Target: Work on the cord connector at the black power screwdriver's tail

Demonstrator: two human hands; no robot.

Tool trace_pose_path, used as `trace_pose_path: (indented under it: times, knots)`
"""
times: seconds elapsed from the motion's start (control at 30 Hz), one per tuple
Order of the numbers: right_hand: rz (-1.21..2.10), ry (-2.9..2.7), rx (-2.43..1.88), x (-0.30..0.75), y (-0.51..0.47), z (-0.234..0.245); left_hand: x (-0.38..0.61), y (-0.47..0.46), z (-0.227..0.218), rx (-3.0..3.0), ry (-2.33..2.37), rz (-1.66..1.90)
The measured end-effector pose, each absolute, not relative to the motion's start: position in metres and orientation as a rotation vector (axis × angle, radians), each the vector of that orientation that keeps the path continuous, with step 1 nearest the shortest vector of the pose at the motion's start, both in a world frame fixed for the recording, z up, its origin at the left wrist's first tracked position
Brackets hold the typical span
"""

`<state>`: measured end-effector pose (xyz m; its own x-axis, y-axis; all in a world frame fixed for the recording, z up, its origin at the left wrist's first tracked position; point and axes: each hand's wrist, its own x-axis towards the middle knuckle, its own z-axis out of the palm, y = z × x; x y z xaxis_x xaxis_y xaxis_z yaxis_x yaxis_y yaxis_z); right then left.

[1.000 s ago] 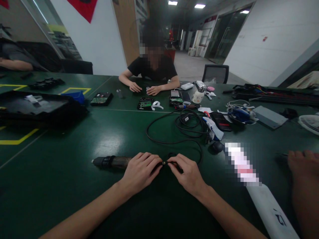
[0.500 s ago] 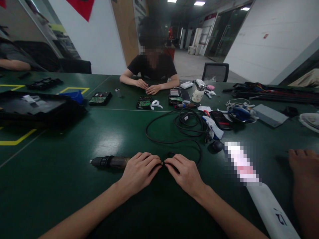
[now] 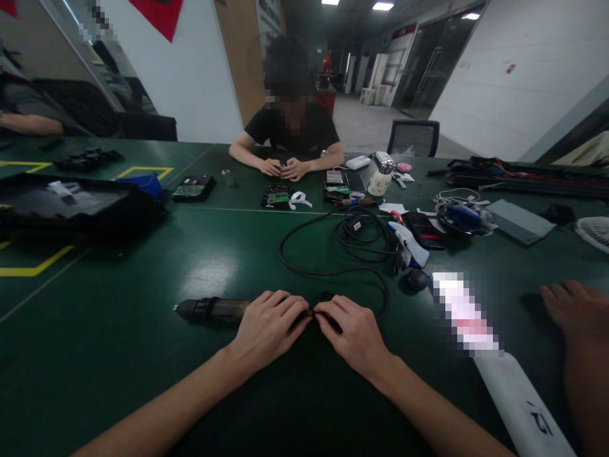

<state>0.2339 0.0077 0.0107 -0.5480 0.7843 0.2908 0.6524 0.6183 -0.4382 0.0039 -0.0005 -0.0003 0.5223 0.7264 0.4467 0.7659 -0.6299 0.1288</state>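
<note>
On a dark green workbench [image 3: 143, 355], a dark cylindrical power tool [image 3: 209, 309] is seen lying on its side. Its rear end is covered by the left hand [image 3: 269, 324], whose fingers are curled over it. The end of a black cable [image 3: 333, 271] is pinched between the fingertips of the right hand [image 3: 354, 333], just at the tool's rear (the joint itself is hidden by the fingers). The cable is looped away across the table. A black tray [image 3: 118, 209] at far left is occupied by a white piece [image 3: 61, 188]. Dark marks are printed on a white tube [image 3: 518, 393] at right but cannot be read. A co-worker's hand [image 3: 566, 304] is rested near it.
</note>
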Motion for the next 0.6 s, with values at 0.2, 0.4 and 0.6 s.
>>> trace_pose_path:
  times: [0.2,0.4,0.6]
  knots:
    - [0.386,-2.393,-1.153,0.2337,0.0074,0.0100,0.0012,0.0001,-0.0005,-2.695,-1.216,-0.711]
    - [0.386,-2.407,-1.166,0.2326,0.0065,0.0128,0.0033,0.0011,-0.0020,-2.657,-1.250,-0.693]
    - [0.431,-2.339,-1.242,0.2275,0.0004,0.0132,0.0007,0.0025,-0.0006,-2.701,-1.187,-0.678]
